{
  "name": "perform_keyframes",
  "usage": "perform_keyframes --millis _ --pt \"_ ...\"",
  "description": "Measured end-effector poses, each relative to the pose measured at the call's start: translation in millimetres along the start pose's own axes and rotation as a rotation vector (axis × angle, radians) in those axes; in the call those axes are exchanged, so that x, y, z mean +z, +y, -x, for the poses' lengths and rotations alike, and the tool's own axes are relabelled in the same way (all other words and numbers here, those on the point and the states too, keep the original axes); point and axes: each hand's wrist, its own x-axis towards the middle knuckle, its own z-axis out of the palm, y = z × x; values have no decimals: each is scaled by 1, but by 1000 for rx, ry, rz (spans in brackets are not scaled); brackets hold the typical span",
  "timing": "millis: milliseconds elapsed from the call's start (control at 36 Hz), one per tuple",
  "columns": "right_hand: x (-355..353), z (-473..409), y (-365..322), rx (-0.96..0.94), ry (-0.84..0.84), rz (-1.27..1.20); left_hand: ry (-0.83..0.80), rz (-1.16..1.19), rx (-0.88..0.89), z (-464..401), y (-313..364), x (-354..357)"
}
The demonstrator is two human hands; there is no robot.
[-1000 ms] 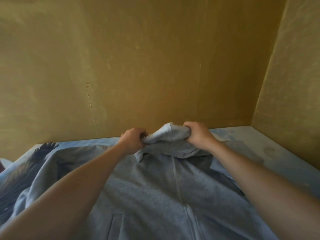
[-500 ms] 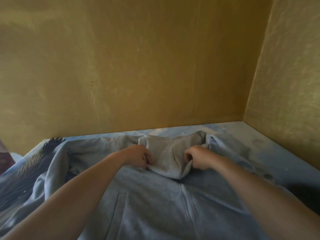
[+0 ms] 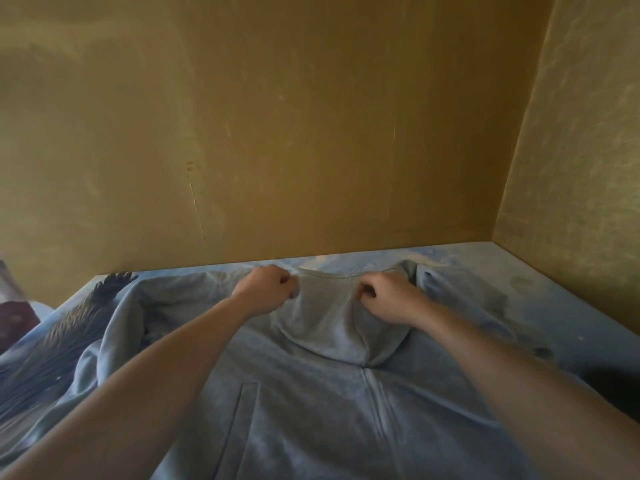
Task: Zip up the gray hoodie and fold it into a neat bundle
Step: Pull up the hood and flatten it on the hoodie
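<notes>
The gray hoodie lies front up on the bed, its zipper running down the middle and closed as far as I can see. Its hood is folded down over the chest. My left hand pinches the hood's left top corner with curled fingers. My right hand grips the hood's right top corner the same way. A pocket slit shows on the left side of the front.
The bed sheet is pale blue with a dark feathered print at the left. Yellow walls close in right behind the bed and on the right side. A dark red item sits at the far left edge.
Both hands brought the hood from raised above the collar down flat onto the chest. They have since moved apart toward the far edge, spreading the hood out.
</notes>
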Motion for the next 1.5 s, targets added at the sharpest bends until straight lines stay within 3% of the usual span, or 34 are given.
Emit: perform_keyframes --millis 83,167,361,500,611,722,861,1028,1278,1417,1500 --pt "7 -8 -10 -43 12 -16 158 -70 -77 -7 -5 -1" --pt "17 -16 -18 -63 -11 0 208 -77 -166 -17 -12 0" --pt "40 -35 -26 -99 -37 72 31 152 -311 -53 -32 13" --pt "53 -47 -33 -182 -37 76 -5 230 -389 -63 -23 21" --pt "62 -49 -39 -180 -74 99 -44 434 -457 -70 -15 29" --pt "71 -49 -33 -208 -83 139 -5 471 -492 -77 -14 35" --pt "78 -55 -26 -234 -83 183 153 633 -442 -91 -19 42" --pt "81 -55 -16 -234 -118 197 318 594 -327 -88 -11 56" --pt "89 -50 -1 -181 -210 218 313 467 -209 -78 -12 82" --pt "91 -51 0 -173 -234 227 148 419 -221 -81 -28 85" --pt "88 -51 -3 -171 -224 230 164 253 -161 -80 -35 85"
